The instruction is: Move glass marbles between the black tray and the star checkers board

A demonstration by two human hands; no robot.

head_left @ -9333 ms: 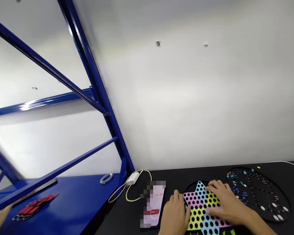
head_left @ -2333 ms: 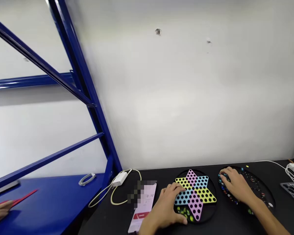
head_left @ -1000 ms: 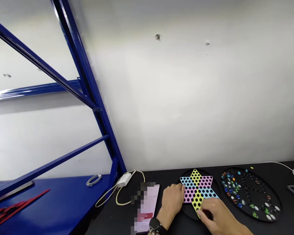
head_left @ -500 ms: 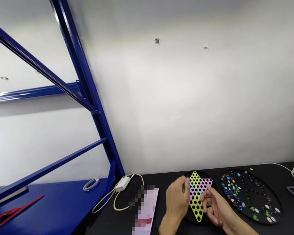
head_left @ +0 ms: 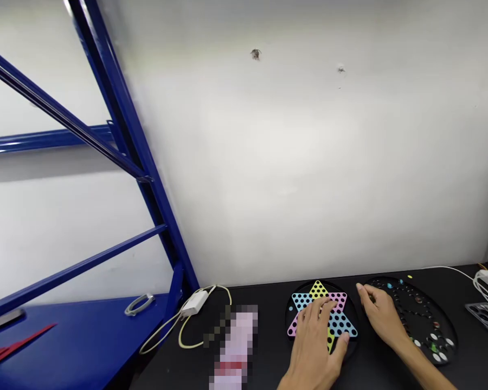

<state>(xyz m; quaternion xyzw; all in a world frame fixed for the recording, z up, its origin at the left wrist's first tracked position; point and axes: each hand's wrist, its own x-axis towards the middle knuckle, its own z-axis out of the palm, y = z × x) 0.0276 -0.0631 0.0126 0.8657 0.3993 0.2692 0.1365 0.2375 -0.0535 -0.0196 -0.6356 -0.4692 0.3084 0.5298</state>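
Palm down, your left hand (head_left: 314, 341) spreads wide, thumb apart, over the star-shaped Chinese checkers board (head_left: 338, 320); whether it covers a marble cannot be told. That board, holed in yellow, pink and blue, sits on a round black tray (head_left: 353, 307), with a pixelated phone (head_left: 235, 352) well to its left. Your right hand (head_left: 379, 315) is curled narrow over the left side of a round marble board (head_left: 423, 320); you cannot tell what, if anything, its fingers hold. White marbles (head_left: 440, 357) lie near that board's close right rim, blue ones (head_left: 389, 285) farther back. Beyond the phone rests a white power adapter (head_left: 195, 302), then the white wall (head_left: 301, 179).
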